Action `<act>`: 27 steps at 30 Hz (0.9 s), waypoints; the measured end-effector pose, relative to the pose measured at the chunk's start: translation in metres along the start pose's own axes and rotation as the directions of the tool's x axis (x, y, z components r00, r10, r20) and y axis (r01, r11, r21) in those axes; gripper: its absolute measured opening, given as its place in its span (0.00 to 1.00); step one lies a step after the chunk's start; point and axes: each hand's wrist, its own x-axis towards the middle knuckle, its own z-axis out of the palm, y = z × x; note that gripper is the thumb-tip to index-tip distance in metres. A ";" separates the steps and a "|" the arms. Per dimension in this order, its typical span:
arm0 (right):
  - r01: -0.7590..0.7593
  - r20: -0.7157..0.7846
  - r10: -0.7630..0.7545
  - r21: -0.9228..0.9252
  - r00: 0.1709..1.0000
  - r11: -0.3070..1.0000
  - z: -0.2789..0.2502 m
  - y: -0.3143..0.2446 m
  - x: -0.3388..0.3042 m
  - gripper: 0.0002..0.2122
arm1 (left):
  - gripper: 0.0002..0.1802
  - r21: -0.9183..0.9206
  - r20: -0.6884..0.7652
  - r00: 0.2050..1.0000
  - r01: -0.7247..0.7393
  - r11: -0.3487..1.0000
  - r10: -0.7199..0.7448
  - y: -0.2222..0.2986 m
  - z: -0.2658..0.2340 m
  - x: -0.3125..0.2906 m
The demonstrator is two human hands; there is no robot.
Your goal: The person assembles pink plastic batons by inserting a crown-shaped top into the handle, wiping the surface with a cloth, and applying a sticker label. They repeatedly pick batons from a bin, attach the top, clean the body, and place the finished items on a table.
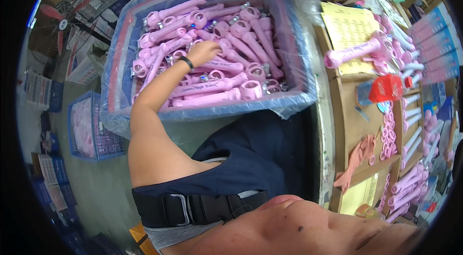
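My left hand [204,53], a dark band round its wrist, reaches into a big blue crate [212,119] lined with clear plastic. Its fingers are curled down among a heap of pink toy wands [212,85]. Each wand has a tubular handle and a round, hollow head, some with a clear or metallic fitting. What lies inside the curled fingers is hidden; a pink wand passes just below the palm. My right hand is out of view.
To the right stands a bench with cardboard trays [353,88], yellow printed sheets [351,30], a red-and-clear container [386,89], pink rings [388,132] and a pink glove [357,158]. A smaller blue basket [99,151] sits on the floor at left, below a standing fan [63,24].
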 end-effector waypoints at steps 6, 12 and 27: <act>0.210 0.115 -0.205 -0.031 0.972 0.977 -0.001 -0.068 0.023 0.12 | 0.15 -0.188 -0.247 0.643 0.702 0.687 -0.725 -0.209 -0.018 -0.054; 0.306 0.226 -0.289 -0.044 0.930 0.951 -0.007 -0.119 0.038 0.07 | 0.19 0.404 -0.194 0.895 0.447 0.798 -0.402 -0.253 -0.024 -0.001; 0.170 0.382 -0.291 0.320 0.877 0.932 0.047 -0.180 0.020 0.07 | 0.19 0.502 -0.209 0.977 0.141 0.853 -0.039 -0.157 -0.062 0.011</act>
